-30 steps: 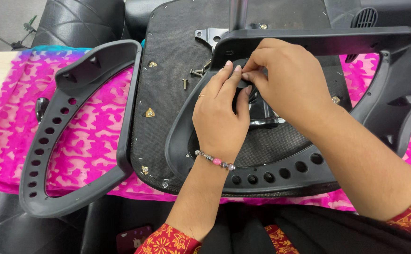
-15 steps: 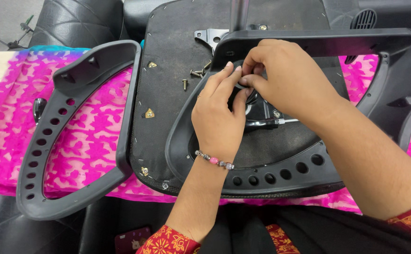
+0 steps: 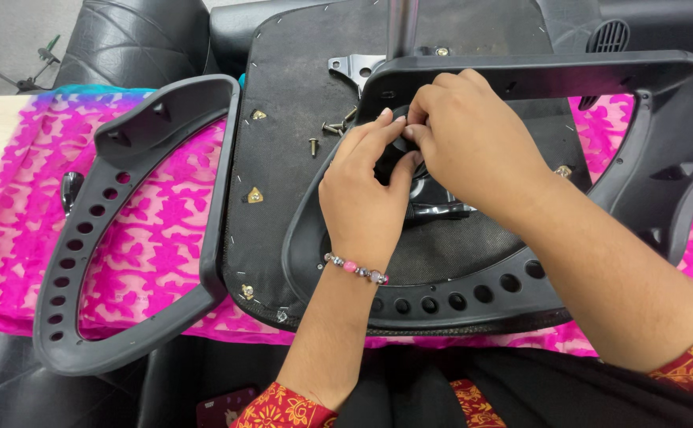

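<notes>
Head view: both hands are staying put vs. a sec ago, left hand [image 3: 366,194] & right hand [image 3: 473,147] pinching small black knob [image 3: 400,152] at upturned seat base [image 3: 299,174] centre; fitting likely ongoing.

A bright pink cloth [image 3: 148,238] with a paler floral pattern lies under dark grey plastic armrest frames [image 3: 124,238], a black fabric seat base [image 3: 299,158], red sleeves [image 3: 283,404] with orange print, and a pink-and-silver beaded bracelet [image 3: 354,269].
</notes>
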